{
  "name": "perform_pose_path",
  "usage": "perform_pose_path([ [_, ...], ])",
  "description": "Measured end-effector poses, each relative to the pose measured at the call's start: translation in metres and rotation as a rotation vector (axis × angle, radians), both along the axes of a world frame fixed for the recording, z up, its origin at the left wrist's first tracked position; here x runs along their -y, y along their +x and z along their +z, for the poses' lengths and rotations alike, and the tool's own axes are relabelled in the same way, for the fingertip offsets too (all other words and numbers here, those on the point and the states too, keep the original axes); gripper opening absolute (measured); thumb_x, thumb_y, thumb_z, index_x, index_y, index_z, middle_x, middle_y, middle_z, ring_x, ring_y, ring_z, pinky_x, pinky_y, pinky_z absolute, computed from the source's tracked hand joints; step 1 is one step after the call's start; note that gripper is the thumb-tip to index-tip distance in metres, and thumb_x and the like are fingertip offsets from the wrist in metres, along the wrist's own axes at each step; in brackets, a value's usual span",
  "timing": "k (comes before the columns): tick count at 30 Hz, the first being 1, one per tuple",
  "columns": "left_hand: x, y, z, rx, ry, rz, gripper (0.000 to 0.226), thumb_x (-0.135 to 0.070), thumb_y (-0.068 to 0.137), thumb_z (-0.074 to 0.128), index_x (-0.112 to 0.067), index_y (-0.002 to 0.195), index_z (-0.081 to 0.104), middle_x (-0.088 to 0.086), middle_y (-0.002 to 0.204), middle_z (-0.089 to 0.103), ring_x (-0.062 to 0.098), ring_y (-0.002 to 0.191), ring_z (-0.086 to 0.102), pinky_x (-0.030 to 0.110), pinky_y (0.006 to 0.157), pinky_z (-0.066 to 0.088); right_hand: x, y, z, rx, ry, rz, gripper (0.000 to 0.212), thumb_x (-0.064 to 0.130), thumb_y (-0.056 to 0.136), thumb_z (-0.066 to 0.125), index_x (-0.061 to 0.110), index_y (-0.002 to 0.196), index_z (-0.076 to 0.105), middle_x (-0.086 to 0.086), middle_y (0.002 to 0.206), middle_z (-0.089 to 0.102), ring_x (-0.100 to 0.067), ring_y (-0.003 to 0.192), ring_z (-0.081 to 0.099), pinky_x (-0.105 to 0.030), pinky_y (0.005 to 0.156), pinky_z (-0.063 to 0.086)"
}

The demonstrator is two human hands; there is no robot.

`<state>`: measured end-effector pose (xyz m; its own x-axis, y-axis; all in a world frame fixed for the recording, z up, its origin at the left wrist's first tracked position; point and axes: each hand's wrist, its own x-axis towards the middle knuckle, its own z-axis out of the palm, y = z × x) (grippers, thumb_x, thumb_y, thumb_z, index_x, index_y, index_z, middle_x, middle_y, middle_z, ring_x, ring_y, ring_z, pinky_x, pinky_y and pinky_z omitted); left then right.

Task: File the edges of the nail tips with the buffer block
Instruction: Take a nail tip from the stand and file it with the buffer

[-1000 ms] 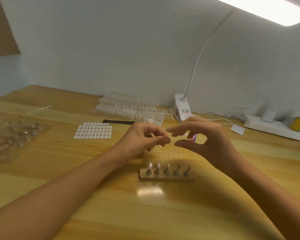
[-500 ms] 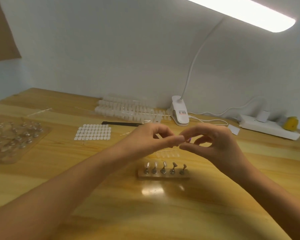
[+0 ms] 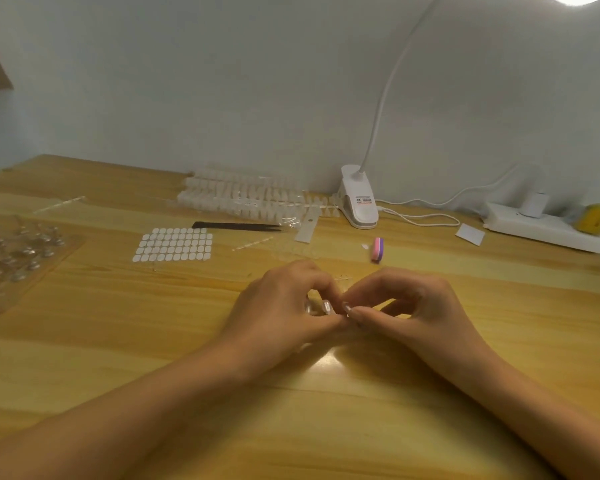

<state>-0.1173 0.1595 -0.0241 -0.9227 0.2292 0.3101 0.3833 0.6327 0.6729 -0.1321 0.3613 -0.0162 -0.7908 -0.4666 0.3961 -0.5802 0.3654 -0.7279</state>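
Both hands work low over the counter (image 3: 84, 341), in front of the lamp (image 3: 359, 202) and nearer the person. The left hand (image 3: 284, 306) has its fingers curled, thumb and forefinger pinching a small clear nail tip (image 3: 326, 306). The right hand (image 3: 416, 306) is curled the same way, its thumb and forefinger closed together at the same spot, so the fingertips of both hands meet. It seems to grip the same tip, though the piece is tiny and blurred.

The buffer (image 3: 377, 249) (pink and purple) lies on the counter just in front of the lamp, beyond the hands and touched by neither.

Left of the lamp, along the wall, lie the tip strips (image 3: 250, 197). In front of these is a thin black tool (image 3: 236, 226), and nearer still a sheet of white dots (image 3: 173, 244). Far left of the lamp, at the counter's edge, sits a clear tray (image 3: 14, 258) of small metal pieces. Right of the lamp are a white card (image 3: 469, 234) and then a power strip (image 3: 548, 230) with a yellow object (image 3: 594, 218) at its far end. The lamp's white neck rises out of the top of the view.
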Motion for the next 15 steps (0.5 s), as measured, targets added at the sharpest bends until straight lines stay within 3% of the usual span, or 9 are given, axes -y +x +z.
perform_pose_path([
  [7, -0.0013, -0.0008, -0.003, 0.05, 0.139, 0.005, 0.026, -0.055, 0.061, 0.074, -0.031, 0.072, 0.071, -0.018, 0.077, 0.061, 0.006, 0.071, 0.055, 0.038, 0.066, 0.051, 0.0005, 0.0019, -0.0012, -0.007, -0.017, -0.01, 0.016, 0.032, 0.08, 0.074, 0.024, 0.093, 0.077, 0.01, 0.088, 0.075, -0.012, 0.084, 0.073, -0.035, 0.067, 0.06],
  [15, -0.0015, -0.0012, -0.0046, 0.065, 0.146, 0.007, 0.015, -0.043, 0.066, 0.08, -0.032, 0.07, 0.071, -0.017, 0.078, 0.061, 0.006, 0.072, 0.057, 0.039, 0.068, 0.052, 0.002, 0.0042, -0.0011, -0.003, -0.018, -0.037, 0.014, 0.029, 0.079, 0.075, 0.021, 0.09, 0.078, 0.008, 0.084, 0.075, -0.014, 0.082, 0.073, -0.037, 0.066, 0.06],
])
